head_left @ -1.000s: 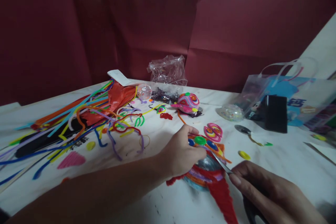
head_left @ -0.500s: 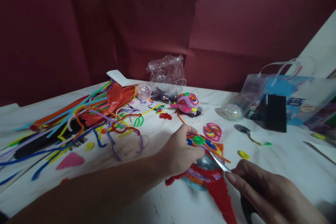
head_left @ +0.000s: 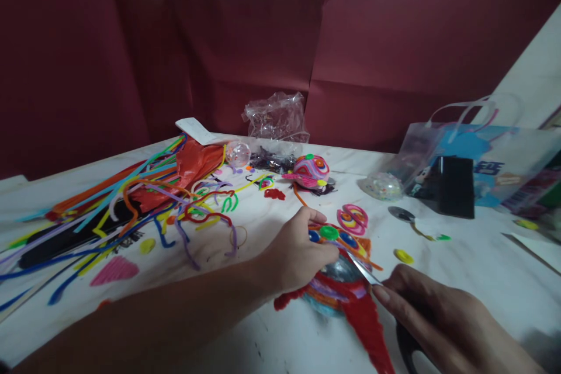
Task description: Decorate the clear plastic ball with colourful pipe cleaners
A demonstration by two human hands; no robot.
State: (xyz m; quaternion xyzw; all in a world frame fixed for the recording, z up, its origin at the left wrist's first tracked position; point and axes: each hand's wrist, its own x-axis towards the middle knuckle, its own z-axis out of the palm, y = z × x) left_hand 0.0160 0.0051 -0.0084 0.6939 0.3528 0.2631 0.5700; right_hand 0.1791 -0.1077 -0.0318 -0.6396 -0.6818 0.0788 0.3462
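Observation:
A round, many-coloured craft piece (head_left: pixel 328 301) made of fuzzy strips lies on the white table, with green and blue discs along its top and a red strip (head_left: pixel 370 327) trailing toward the front. Over its left side my left hand (head_left: pixel 302 251) is closed, thumb and fingers gripping its edge. My right hand (head_left: pixel 433 310) is wrapped round scissors with black handles (head_left: pixel 409 345). Their metal blades (head_left: pixel 362 269) reach onto the piece, tips beside an orange strip near my left thumb. Whether the tips touch the strip is too small to tell.
Coloured pipe cleaners (head_left: pixel 162 193) and a red wrapper (head_left: pixel 197 160) spread over the left. Behind are a decorated ball (head_left: pixel 311 170) and clear plastic bag (head_left: pixel 278 120). A black phone (head_left: pixel 456 187) leans against a translucent bag (head_left: pixel 504 158) at right; a pink spiral (head_left: pixel 352 220) lies nearer.
The whole view has shifted slightly, so things appear a little further left. Both hands keep nearly the same pose on the piece and scissors.

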